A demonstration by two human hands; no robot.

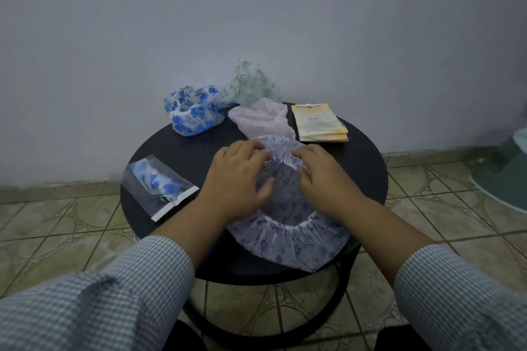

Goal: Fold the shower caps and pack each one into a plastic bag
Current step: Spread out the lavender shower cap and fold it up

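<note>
A purple flowered shower cap lies spread open, elastic side up, on the round black table. My left hand rests on its left rim with fingers curled into the far elastic edge. My right hand grips the far right rim the same way. A blue-flowered cap, a green-patterned cap and a pink cap sit loose at the table's back. A stack of yellow-backed plastic bags lies at the back right. One packed bag with a folded blue cap lies at the left.
The table stands against a pale wall on a tiled floor. A green tub-like object sits on the floor at the far right. The cap hangs slightly over the table's near edge.
</note>
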